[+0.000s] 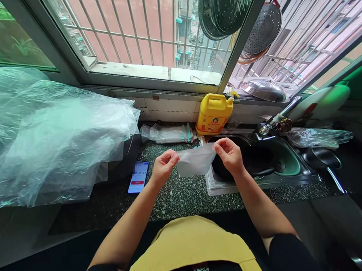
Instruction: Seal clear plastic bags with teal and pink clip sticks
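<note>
A small clear plastic bag (196, 161) is stretched between both my hands above the speckled counter (184, 196). My left hand (163, 166) pinches its left top corner with thumb and fingers closed. At the bag's right top corner my right hand (229, 155) is pinched the same way, just over the left rim of the sink (287, 164). The bag hangs slack below the fingers.
A phone (138, 177) lies screen-up left of my hands. Large crumpled plastic sheeting (56, 134) covers the left counter. A pack of bags (168, 133) and a yellow detergent jug (214, 113) stand by the window; a faucet (279, 118) and dark pan (320, 158) are at right.
</note>
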